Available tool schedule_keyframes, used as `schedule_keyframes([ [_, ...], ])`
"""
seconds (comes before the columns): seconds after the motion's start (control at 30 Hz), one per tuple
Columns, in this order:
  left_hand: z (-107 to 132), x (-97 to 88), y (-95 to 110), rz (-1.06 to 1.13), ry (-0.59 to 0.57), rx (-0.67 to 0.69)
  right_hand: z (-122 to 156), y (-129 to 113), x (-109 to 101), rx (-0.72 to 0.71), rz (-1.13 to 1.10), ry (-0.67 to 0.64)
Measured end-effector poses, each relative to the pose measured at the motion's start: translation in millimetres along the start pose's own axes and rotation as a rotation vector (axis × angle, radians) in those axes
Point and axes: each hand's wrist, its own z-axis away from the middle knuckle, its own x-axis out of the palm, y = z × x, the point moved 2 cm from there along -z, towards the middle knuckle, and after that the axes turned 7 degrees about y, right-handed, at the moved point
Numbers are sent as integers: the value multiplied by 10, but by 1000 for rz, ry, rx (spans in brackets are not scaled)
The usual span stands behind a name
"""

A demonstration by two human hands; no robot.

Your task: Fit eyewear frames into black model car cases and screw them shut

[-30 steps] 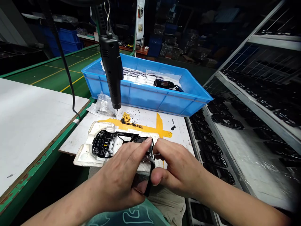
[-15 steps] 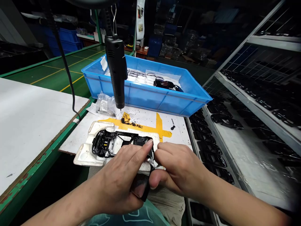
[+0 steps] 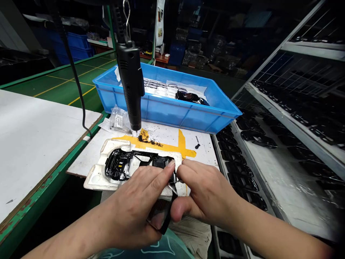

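A glossy black plastic housing (image 3: 126,166) lies in a white foam cradle (image 3: 95,178) near the bench's front edge. My left hand (image 3: 140,205) is closed around a flat dark panel (image 3: 159,216), thumb under it and forefinger stretched to the housing's right end. My right hand (image 3: 206,196) is closed too, fingers curled at the same end and thumb pressed against the panel's edge. Both hands meet at that right end; what sits between the fingertips is hidden.
A black electric screwdriver (image 3: 130,83) hangs on a cord over yellow tape (image 3: 172,145) and black debris. Behind stands a blue bin (image 3: 172,108) with parts. A small plastic bag (image 3: 117,120) lies left of it. Racks of black housings (image 3: 242,180) fill the right.
The hanging screwdriver has swung slightly. My hands stay at the housing's right end, the right fingers shifting a little and the dark panel tilting lower.
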Motion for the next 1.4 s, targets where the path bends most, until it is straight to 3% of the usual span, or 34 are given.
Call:
schedule_keyframes([
  [0.17, 6, 10, -5, -5, -26, -8, 12, -17, 8, -115, -32, 9],
  [0.33, 6, 8, 5, 20, -38, -5, 25, 4, 16, -17, -9, 8],
  [0.47, 14, 14, -2, 10, -37, -7, 25, -25, 21, -123, -38, 24],
  [0.63, 17, 10, 0, 32, -36, -12, 21, 1, 22, -15, -7, 31],
  [0.77, 24, 9, -3, 29, -28, -31, 28, -20, 31, -124, -35, 40],
  [0.93, 32, 28, 7, 51, -15, -15, 31, 12, 62, 4, -19, 35],
  [1.07, 62, 50, -3, 18, 5, -21, 34, -29, 71, -108, -62, 61],
  [1.23, 67, 57, 20, 19, 24, 6, 29, -32, 66, 6, -52, 78],
  [1.4, 67, 78, 15, 20, 45, -28, 46, -69, 58, -105, -82, 95],
])
